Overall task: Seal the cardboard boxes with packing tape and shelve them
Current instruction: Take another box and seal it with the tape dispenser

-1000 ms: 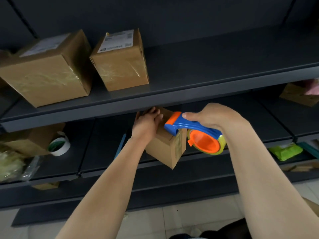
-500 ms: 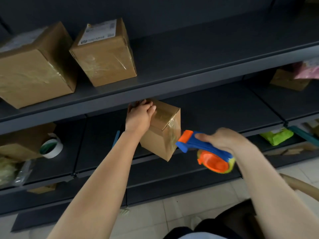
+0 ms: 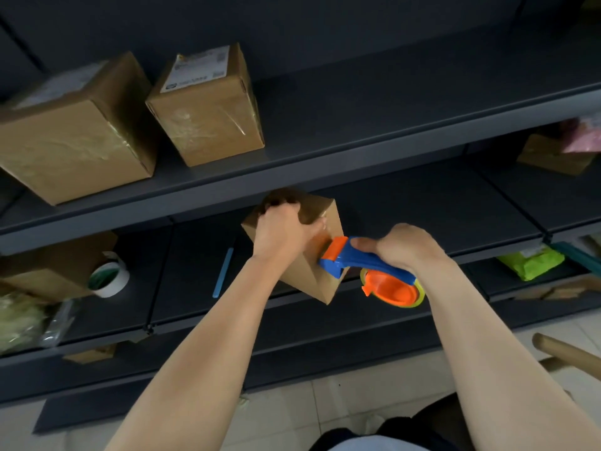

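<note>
A small cardboard box [image 3: 305, 275] is held in the air in front of the dark shelving, tilted on one corner. My left hand [image 3: 279, 232] grips its top from above. My right hand [image 3: 403, 249] holds a blue and orange tape dispenser [image 3: 374, 271] by the handle, with the dispenser's orange head pressed against the box's right face. A roll of clear tape sits in the dispenser's orange wheel. Two sealed cardboard boxes stand on the upper shelf [image 3: 374, 125]: a large one [image 3: 74, 138] at left and a labelled one [image 3: 208, 112] beside it.
On the lower shelf lie a white tape roll [image 3: 109, 278], a blue stick [image 3: 222, 271], another cardboard box [image 3: 48, 265] and a bag of pale stuff [image 3: 22, 320]. A green packet [image 3: 530, 262] and a further box [image 3: 553, 154] sit at right. A wooden chair part [image 3: 566, 353] juts in at lower right.
My right hand dropped the dispenser away from the box, then brought it back against the box's right face. My left hand shifted its grip on the box top.
</note>
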Demonstrator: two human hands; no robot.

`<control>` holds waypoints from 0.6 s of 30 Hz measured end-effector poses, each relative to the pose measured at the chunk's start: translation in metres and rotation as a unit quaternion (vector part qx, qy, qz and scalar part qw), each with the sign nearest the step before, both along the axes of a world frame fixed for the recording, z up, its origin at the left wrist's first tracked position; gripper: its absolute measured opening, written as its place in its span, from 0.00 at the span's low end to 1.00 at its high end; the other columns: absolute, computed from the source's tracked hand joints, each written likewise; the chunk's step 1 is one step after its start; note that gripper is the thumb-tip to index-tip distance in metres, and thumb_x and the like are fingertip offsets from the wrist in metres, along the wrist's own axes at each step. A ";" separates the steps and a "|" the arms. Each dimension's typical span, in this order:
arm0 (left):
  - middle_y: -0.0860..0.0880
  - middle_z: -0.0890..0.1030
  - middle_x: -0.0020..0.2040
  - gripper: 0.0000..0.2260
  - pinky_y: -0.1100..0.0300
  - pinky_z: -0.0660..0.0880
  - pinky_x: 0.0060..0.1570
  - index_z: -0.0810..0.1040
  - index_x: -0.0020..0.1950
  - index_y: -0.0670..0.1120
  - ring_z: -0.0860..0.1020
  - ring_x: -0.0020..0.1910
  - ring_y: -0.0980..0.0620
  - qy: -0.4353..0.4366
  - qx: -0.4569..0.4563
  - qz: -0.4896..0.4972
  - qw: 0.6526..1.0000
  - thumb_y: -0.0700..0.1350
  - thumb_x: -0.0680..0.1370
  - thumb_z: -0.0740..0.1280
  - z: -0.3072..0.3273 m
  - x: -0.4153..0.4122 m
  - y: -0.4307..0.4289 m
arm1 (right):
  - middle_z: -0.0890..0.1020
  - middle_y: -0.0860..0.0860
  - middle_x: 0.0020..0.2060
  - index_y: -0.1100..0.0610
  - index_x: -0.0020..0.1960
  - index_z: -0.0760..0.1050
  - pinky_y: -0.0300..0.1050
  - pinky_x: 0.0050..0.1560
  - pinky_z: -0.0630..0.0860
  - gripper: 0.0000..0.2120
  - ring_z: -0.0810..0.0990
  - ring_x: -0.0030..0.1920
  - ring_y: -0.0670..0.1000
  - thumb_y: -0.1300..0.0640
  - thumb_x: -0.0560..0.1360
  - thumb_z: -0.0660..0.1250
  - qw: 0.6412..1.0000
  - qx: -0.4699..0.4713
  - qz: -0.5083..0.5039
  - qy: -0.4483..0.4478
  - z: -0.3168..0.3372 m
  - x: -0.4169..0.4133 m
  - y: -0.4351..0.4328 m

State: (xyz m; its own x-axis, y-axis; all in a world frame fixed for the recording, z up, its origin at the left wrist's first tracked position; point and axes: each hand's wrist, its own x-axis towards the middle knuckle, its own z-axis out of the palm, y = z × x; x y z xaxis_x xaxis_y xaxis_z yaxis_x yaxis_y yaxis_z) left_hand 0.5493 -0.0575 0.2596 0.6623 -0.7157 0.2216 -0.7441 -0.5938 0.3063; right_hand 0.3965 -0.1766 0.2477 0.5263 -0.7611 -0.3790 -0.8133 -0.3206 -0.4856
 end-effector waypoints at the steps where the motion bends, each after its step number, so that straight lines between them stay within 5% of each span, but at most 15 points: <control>1: 0.57 0.72 0.36 0.21 0.62 0.67 0.37 0.79 0.55 0.45 0.71 0.33 0.60 0.034 -0.024 0.011 0.999 0.61 0.74 0.65 0.002 0.004 0.005 | 0.79 0.52 0.30 0.57 0.37 0.74 0.43 0.28 0.65 0.30 0.78 0.31 0.51 0.28 0.65 0.65 1.000 -0.007 0.002 -0.011 0.006 0.000 -0.002; 5: 0.57 0.76 0.37 0.19 0.63 0.66 0.32 0.79 0.55 0.50 0.74 0.35 0.60 0.178 -0.057 0.043 0.981 0.63 0.75 0.62 0.008 0.029 0.028 | 0.77 0.51 0.32 0.56 0.36 0.71 0.42 0.27 0.63 0.30 0.75 0.32 0.50 0.27 0.64 0.65 0.998 -0.053 0.035 -0.023 0.028 0.013 -0.003; 9: 0.50 0.77 0.57 0.20 0.62 0.66 0.50 0.75 0.64 0.48 0.74 0.55 0.53 0.253 -0.090 0.040 0.962 0.58 0.79 0.60 0.011 0.058 0.048 | 0.73 0.51 0.32 0.55 0.34 0.67 0.43 0.27 0.62 0.29 0.71 0.31 0.50 0.28 0.66 0.65 0.995 -0.061 0.072 -0.011 0.040 0.046 0.011; 12: 0.46 0.74 0.65 0.21 0.61 0.64 0.55 0.70 0.68 0.46 0.72 0.63 0.47 0.250 -0.071 0.067 0.963 0.56 0.81 0.56 0.003 0.080 0.057 | 0.71 0.51 0.32 0.55 0.34 0.64 0.43 0.27 0.61 0.28 0.69 0.30 0.50 0.30 0.67 0.65 0.993 -0.072 0.090 -0.009 0.043 0.072 0.022; 18: 0.43 0.79 0.40 0.18 0.61 0.64 0.29 0.75 0.41 0.43 0.77 0.40 0.47 0.243 -0.063 0.184 0.950 0.51 0.83 0.54 -0.052 0.095 0.058 | 0.69 0.52 0.33 0.55 0.46 0.70 0.43 0.31 0.65 0.27 0.71 0.36 0.53 0.31 0.70 0.63 0.990 -0.075 0.119 0.026 0.034 0.106 0.040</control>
